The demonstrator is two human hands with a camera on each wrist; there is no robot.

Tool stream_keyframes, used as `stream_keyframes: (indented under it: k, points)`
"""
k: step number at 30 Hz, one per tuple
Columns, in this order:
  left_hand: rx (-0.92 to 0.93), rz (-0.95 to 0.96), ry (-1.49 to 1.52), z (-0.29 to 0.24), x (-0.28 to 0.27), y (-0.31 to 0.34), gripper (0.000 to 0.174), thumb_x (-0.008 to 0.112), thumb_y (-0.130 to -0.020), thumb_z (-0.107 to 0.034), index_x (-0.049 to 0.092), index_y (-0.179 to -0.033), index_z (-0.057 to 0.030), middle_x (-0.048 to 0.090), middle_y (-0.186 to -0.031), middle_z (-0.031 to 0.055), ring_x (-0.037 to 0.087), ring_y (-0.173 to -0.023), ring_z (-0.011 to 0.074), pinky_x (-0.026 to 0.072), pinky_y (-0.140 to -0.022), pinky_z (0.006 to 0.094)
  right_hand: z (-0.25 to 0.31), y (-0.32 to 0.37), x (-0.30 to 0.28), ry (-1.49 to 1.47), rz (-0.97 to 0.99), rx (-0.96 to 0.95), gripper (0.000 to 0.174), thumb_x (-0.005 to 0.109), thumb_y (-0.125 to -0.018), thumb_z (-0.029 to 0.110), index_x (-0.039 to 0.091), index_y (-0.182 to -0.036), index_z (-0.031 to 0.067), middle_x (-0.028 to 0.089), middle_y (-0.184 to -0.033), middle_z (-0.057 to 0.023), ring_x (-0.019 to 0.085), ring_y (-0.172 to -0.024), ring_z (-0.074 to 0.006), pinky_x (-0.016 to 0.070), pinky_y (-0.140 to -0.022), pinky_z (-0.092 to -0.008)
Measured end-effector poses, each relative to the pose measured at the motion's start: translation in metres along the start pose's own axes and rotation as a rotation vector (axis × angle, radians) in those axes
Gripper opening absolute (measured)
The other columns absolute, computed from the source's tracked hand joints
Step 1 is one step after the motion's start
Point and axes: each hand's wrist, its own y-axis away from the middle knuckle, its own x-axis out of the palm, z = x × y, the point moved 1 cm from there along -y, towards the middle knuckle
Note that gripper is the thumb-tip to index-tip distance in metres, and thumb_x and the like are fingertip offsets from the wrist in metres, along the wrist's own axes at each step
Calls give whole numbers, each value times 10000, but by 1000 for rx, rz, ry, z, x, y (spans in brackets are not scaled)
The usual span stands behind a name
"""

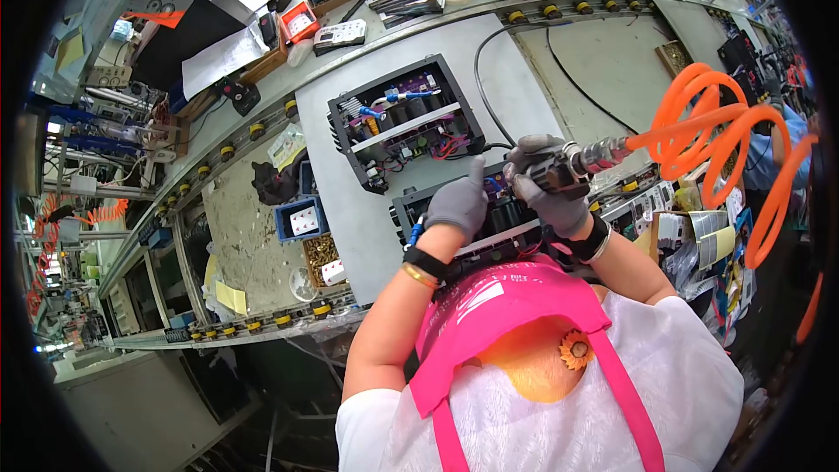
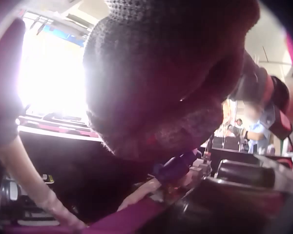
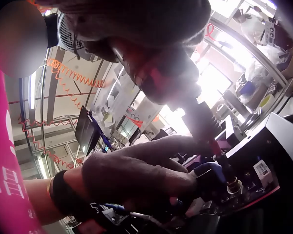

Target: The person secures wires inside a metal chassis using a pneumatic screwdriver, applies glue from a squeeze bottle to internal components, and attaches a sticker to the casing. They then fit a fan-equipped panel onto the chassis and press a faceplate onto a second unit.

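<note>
In the head view my gloved right hand (image 1: pixel 559 208) grips a dark air screwdriver (image 1: pixel 552 173) fed by an orange coiled hose (image 1: pixel 699 122). Its bit (image 3: pixel 226 168) points down onto a brass-coloured fastener (image 3: pixel 234 186) inside the nearer black chassis (image 1: pixel 419 195), as the right wrist view shows. My gloved left hand (image 1: pixel 459 208) reaches into that same chassis. Its fingertips pinch a blue-sleeved cable end (image 3: pixel 209 169) beside the bit, with a pale lead (image 2: pixel 136 195) running to it. Much of the chassis interior lies hidden under both hands.
A second open chassis (image 1: pixel 463 96) with wired boards sits just beyond on the pale work board (image 1: pixel 341 227). Black cable (image 1: pixel 479 70) loops beside it. To the left are a blue bin (image 1: pixel 284 225) and a box of brass-coloured parts (image 1: pixel 322 251). Roller rails (image 1: pixel 253 131) border the bench.
</note>
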Motion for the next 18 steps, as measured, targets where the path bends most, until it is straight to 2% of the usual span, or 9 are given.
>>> stream_keyframes:
  k: [1,4,5,8,9,12,15,18]
  points:
    - [-11,29,-141,-8,2,-2,494,460,-897,-179,337,-1362,-63,651,-846,189,648,-788,344,508,-661,461,-5,-1,3,-117,30,-11,424,582,-749,-110,488,-1131,47,603,-946,-92,616,-849,-151,521,-786,-296]
    - [-46,87,-270,-18,7,-8,498,421,-905,-142,311,-1378,-37,668,-827,146,663,-754,315,517,-611,445,1,-6,11,-69,85,-20,415,585,-754,-107,489,-1132,37,607,-940,-85,615,-862,-154,520,-794,-294]
    - [-58,104,-305,-23,7,-8,438,409,-915,-168,385,-1328,-23,675,-800,115,670,-729,300,520,-568,423,8,-7,16,-9,29,-4,385,629,-724,-88,541,-1081,28,626,-878,-37,606,-829,-103,502,-766,-253]
    - [0,30,-319,-21,15,-20,337,405,-921,-205,514,-1185,-27,673,-783,121,668,-716,300,518,-539,401,12,-11,18,72,17,-39,371,619,-726,-92,546,-1069,26,628,-865,-37,611,-819,-108,506,-763,-262]
    - [-45,-56,-282,-24,10,-21,224,505,-847,-235,677,-812,-96,685,-826,89,672,-789,278,527,-630,370,13,-12,18,62,26,-20,352,614,-727,-92,548,-1052,26,628,-865,-38,613,-823,-111,507,-767,-269]
    - [29,-190,-307,-17,13,-16,205,523,-827,-240,672,-829,-99,684,-834,97,672,-798,271,529,-640,371,3,-9,15,-87,25,26,335,621,-723,-87,552,-1030,27,628,-865,-42,614,-818,-114,506,-768,-267]
    - [11,-140,-250,-14,12,-19,194,528,-818,-240,660,-848,-100,676,-880,119,668,-823,263,530,-642,382,-4,-9,16,2,43,9,296,634,-716,-72,566,-984,31,629,-852,-50,614,-798,-117,508,-736,-264]
    - [43,-50,-219,-8,8,-22,220,438,-896,-196,617,-928,-72,672,-822,143,669,-728,309,534,-576,421,-3,-8,21,74,55,-44,279,646,-706,-54,577,-962,34,630,-833,-46,612,-778,-117,508,-710,-262]
